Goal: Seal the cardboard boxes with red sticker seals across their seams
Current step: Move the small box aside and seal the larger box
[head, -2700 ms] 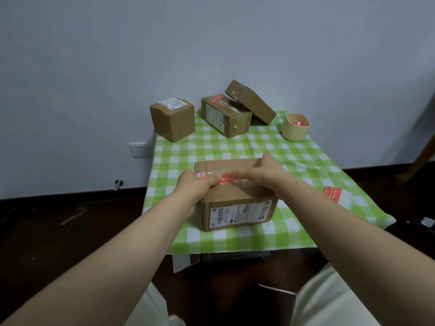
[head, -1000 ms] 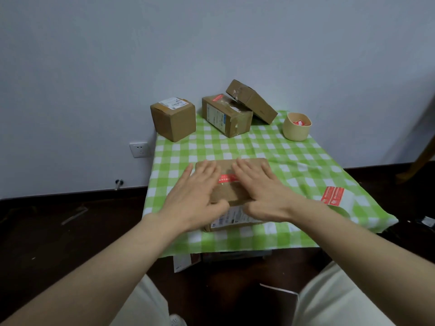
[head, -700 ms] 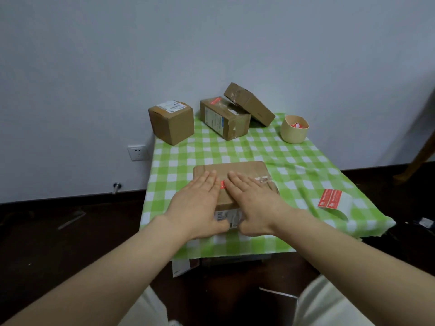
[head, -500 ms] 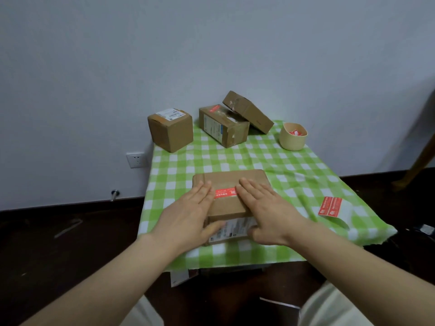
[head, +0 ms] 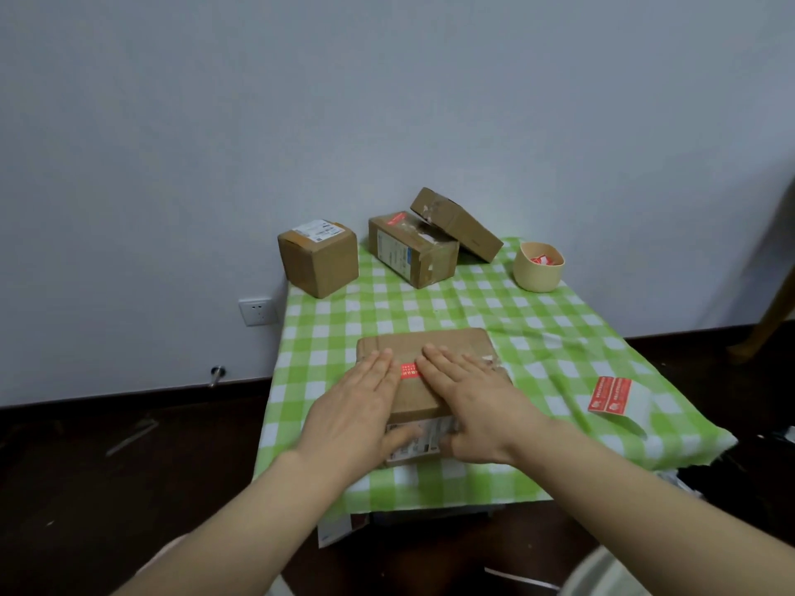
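A flat cardboard box [head: 434, 342] lies near the front of the table with a red sticker seal [head: 408, 371] on its top. My left hand [head: 357, 417] lies flat on the box's left half, fingers straight, beside the seal. My right hand [head: 475, 404] lies flat on the right half, fingertips touching the seal's right end. Both thumbs hang over the front face with its white shipping label [head: 419, 440]. Neither hand holds anything.
Three more cardboard boxes stand at the back: a cube [head: 318, 262], a long one [head: 411, 251] and one [head: 456, 223] leaning on it. A beige cup [head: 537, 271] holds red stickers. A sticker sheet [head: 611, 395] lies at the right on the green checked cloth [head: 537, 337].
My hands went from pinching the seal onto the box to lying flat on it, then slid apart and back together along the seal. The view tilted up slightly.
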`<state>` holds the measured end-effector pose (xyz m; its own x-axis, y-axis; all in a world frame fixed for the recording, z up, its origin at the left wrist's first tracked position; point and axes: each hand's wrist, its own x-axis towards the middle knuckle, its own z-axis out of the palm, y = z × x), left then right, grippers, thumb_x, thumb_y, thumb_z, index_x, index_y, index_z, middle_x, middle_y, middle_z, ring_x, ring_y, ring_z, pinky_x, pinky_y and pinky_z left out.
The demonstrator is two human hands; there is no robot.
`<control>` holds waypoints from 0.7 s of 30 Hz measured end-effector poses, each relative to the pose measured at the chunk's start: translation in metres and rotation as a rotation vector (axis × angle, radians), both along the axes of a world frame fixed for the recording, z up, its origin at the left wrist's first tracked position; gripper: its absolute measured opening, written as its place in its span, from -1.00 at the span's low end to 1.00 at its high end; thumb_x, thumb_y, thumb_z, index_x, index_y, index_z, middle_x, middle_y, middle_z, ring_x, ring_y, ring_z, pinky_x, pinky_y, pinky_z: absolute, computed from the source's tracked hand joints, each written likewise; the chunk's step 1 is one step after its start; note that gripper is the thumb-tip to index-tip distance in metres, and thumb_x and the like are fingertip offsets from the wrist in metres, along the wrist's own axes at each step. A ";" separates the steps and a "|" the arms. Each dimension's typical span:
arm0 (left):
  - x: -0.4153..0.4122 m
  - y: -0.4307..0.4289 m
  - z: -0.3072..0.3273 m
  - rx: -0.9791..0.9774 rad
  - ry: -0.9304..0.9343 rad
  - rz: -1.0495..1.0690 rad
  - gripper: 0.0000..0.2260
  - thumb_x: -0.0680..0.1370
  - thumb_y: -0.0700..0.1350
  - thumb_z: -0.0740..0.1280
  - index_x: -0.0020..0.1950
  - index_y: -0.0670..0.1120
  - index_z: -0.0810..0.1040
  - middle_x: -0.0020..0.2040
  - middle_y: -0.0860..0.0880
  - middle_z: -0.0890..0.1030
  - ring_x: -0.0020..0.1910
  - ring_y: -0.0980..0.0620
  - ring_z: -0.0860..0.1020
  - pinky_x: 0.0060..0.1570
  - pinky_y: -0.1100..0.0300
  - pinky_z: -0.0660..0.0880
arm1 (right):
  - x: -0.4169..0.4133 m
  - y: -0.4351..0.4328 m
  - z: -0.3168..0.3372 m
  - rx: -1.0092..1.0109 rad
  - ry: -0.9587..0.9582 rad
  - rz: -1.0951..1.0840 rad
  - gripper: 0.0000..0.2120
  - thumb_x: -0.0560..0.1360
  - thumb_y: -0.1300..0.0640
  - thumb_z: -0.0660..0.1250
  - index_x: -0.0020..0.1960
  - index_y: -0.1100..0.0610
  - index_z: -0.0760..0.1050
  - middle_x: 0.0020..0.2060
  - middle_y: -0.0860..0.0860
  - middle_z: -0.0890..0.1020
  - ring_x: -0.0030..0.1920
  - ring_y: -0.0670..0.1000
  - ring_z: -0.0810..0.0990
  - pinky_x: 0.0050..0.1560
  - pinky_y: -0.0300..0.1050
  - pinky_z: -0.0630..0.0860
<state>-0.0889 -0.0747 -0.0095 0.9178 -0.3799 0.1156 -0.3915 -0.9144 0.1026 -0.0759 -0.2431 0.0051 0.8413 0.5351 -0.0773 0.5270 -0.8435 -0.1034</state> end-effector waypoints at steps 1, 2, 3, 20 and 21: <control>0.000 0.001 -0.001 -0.013 0.002 0.004 -0.26 0.55 0.26 0.10 0.54 -0.10 -0.13 0.56 -0.03 -0.15 0.53 0.09 -0.15 0.33 0.34 -0.27 | 0.000 -0.001 0.000 -0.009 -0.013 0.001 -0.13 0.45 0.00 0.28 0.55 0.08 -0.21 0.54 0.01 -0.20 0.54 -0.04 -0.18 0.38 -0.24 -0.30; 0.000 0.002 0.000 -0.021 0.009 0.005 -0.26 0.54 0.26 0.11 0.55 -0.10 -0.12 0.56 -0.02 -0.14 0.53 0.09 -0.15 0.35 0.33 -0.24 | 0.000 -0.001 0.001 -0.014 -0.013 -0.001 -0.13 0.45 0.00 0.28 0.55 0.07 -0.20 0.54 0.01 -0.20 0.54 -0.04 -0.18 0.36 -0.25 -0.30; -0.001 0.003 0.001 -0.024 0.020 0.005 -0.25 0.54 0.26 0.12 0.55 -0.09 -0.12 0.56 -0.01 -0.14 0.53 0.10 -0.14 0.38 0.32 -0.21 | 0.000 -0.002 0.002 -0.013 -0.004 -0.005 -0.13 0.45 -0.01 0.28 0.55 0.08 -0.20 0.54 0.01 -0.19 0.54 -0.04 -0.17 0.35 -0.26 -0.29; -0.005 0.005 0.005 0.047 0.058 0.003 -0.19 0.50 0.23 0.22 0.55 -0.09 -0.12 0.56 -0.03 -0.15 0.53 0.08 -0.14 0.41 0.29 -0.23 | 0.000 0.003 0.001 -0.009 0.026 0.013 -0.13 0.43 -0.01 0.31 0.55 0.11 -0.13 0.55 0.04 -0.10 0.54 -0.02 -0.12 0.49 -0.15 -0.20; -0.004 0.007 0.004 0.044 0.069 0.000 -0.19 0.50 0.23 0.23 0.55 -0.09 -0.13 0.56 -0.02 -0.15 0.53 0.09 -0.14 0.40 0.30 -0.23 | 0.001 -0.002 0.001 -0.008 0.022 -0.005 -0.13 0.43 -0.01 0.30 0.55 0.10 -0.13 0.55 0.03 -0.10 0.54 -0.02 -0.11 0.49 -0.14 -0.21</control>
